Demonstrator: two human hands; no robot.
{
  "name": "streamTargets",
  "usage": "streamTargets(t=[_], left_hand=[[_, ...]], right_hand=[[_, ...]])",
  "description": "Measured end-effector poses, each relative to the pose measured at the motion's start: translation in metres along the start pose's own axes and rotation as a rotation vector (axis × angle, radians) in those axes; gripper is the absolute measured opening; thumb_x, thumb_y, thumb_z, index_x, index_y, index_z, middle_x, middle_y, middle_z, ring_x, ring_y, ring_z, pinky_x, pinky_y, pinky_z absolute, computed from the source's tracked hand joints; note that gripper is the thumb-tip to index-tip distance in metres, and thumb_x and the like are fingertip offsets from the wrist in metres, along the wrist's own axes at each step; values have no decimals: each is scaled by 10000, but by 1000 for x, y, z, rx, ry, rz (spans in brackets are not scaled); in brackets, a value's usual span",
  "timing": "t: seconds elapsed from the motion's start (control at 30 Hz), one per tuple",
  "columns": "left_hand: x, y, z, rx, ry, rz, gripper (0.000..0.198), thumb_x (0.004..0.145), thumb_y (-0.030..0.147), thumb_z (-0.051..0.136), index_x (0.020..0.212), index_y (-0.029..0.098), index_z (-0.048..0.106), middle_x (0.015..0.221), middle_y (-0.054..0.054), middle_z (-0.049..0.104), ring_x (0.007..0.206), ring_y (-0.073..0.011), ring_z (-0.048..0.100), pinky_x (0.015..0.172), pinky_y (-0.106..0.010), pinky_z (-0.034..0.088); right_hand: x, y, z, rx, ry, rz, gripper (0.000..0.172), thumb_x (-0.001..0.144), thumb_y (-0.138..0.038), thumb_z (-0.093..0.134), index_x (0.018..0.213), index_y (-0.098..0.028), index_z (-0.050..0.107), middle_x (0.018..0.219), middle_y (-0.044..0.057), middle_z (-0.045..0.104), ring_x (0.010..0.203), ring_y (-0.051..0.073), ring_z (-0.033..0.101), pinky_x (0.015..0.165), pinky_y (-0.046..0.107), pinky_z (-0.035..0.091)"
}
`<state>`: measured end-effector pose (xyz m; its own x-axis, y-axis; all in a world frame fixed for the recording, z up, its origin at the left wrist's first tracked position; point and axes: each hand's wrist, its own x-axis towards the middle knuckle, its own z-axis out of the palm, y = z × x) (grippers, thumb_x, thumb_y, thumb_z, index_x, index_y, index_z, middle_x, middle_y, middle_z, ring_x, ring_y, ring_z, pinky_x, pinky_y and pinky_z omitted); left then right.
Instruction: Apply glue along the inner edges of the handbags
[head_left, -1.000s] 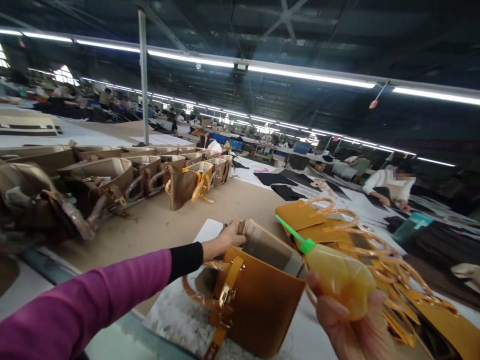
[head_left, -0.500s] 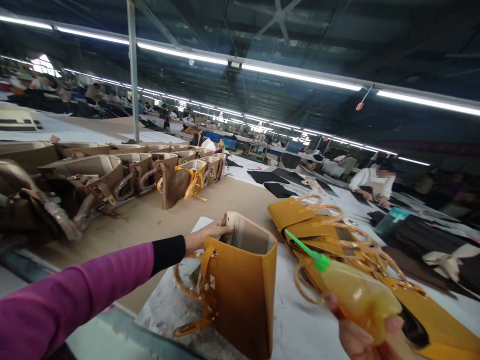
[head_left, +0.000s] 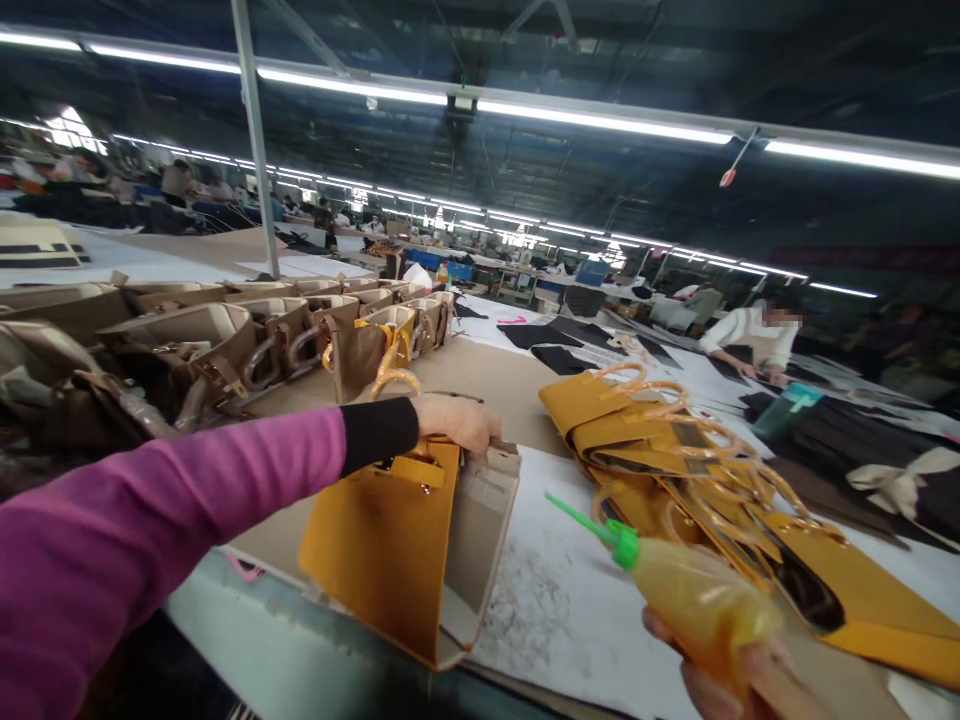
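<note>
My left hand (head_left: 461, 422), in a purple sleeve with a black cuff, grips the top edge of a mustard-yellow handbag (head_left: 379, 550). The bag is tilted at the table's near edge, with its pale lined opening facing right. Its clear-wrapped handle (head_left: 395, 378) rises behind my wrist. At the lower right, my right hand (head_left: 780, 682) is wrapped round a soft squeeze bottle (head_left: 701, 590) of yellowish liquid. The bottle's long green nozzle (head_left: 581, 515) points left towards the bag, apart from it. My left fingertips are partly hidden behind the bag's edge.
Flat mustard bags (head_left: 660, 470) with wrapped handles lie overlapped on the right. Rows of brown handbags (head_left: 187, 340) stand at the left. Stained white paper (head_left: 532, 580) covers the near table. Beyond are black cut pieces (head_left: 562, 340), a teal container (head_left: 787, 410) and a person (head_left: 750, 335) working.
My left hand has swung the bag leftward and turned it, so the opening now faces right instead of up. The squeeze bottle in my right hand has shifted slightly down and left.
</note>
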<state>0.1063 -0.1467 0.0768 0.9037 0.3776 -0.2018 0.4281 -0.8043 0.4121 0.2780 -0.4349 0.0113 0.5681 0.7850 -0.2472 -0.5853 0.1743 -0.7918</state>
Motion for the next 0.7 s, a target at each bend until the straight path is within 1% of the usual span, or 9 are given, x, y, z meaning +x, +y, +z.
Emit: streamTargets(t=[0.07, 0.13, 0.2, 0.23, 0.33, 0.43, 0.5, 0.6, 0.7], left_hand=[[3, -1, 14, -52, -45, 40, 49, 598, 167, 691, 641, 190, 688, 507, 27, 554, 534, -141, 464, 561, -256, 338], [7, -5, 27, -99, -68, 78, 64, 606, 160, 674, 659, 195, 684, 538, 36, 574, 562, -140, 486, 559, -242, 342], [12, -8, 37, -133, -86, 108, 94, 600, 144, 667, 677, 197, 678, 548, 48, 571, 569, -136, 487, 553, -235, 340], [14, -11, 41, -150, -96, 112, 96, 601, 141, 663, 679, 196, 673, 541, 52, 558, 557, -132, 478, 542, -236, 332], [20, -18, 50, -197, -124, 89, 88, 617, 139, 643, 688, 190, 657, 528, 60, 516, 518, -119, 440, 509, -240, 302], [24, -25, 55, -250, -128, 98, 98, 627, 144, 633, 711, 184, 663, 565, 56, 537, 539, -112, 437, 521, -230, 309], [24, -28, 56, -276, -139, 115, 113, 629, 162, 640, 734, 182, 676, 577, 54, 549, 554, -114, 442, 533, -227, 322], [23, -28, 57, -286, -156, 93, 139, 628, 195, 651, 760, 183, 695, 554, 54, 541, 541, -119, 440, 517, -231, 326], [20, -23, 52, -278, -159, 34, 144, 620, 191, 651, 752, 177, 707, 527, 45, 545, 500, -117, 431, 472, -236, 307]], right_hand=[[-2, 4, 20, 23, -20, -53, 605, 569, -374, 871, 1104, -235, 625, 1031, 126, 678, 855, 347, 666, 469, 314, 574], [-3, 4, 37, 36, -28, -75, 631, 570, -411, 863, 1124, -233, 621, 1047, 126, 674, 871, 348, 664, 485, 317, 579], [-3, 3, 46, 41, -30, -74, 632, 564, -419, 864, 1117, -227, 625, 1043, 125, 675, 871, 349, 666, 491, 317, 581], [-2, 4, 46, 41, -28, -70, 625, 562, -415, 865, 1109, -224, 628, 1035, 123, 677, 868, 349, 668, 492, 316, 582], [-1, 9, 33, 26, -4, -35, 575, 557, -351, 877, 1064, -214, 643, 1000, 109, 686, 848, 340, 677, 498, 308, 586], [1, 17, 15, -14, 50, 36, 506, 512, -173, 901, 956, -201, 659, 929, 92, 703, 800, 312, 691, 510, 275, 586], [4, 22, 7, -6, 78, 75, 492, 468, -82, 906, 875, -200, 656, 868, 78, 710, 768, 294, 697, 512, 252, 582], [8, 26, 1, 54, 136, 82, 525, 397, -64, 927, 810, -206, 636, 820, 70, 714, 707, 279, 700, 481, 231, 567], [10, 26, -1, 16, 164, 64, 618, 369, -59, 932, 885, -204, 623, 831, 83, 719, 688, 264, 698, 478, 218, 557]])
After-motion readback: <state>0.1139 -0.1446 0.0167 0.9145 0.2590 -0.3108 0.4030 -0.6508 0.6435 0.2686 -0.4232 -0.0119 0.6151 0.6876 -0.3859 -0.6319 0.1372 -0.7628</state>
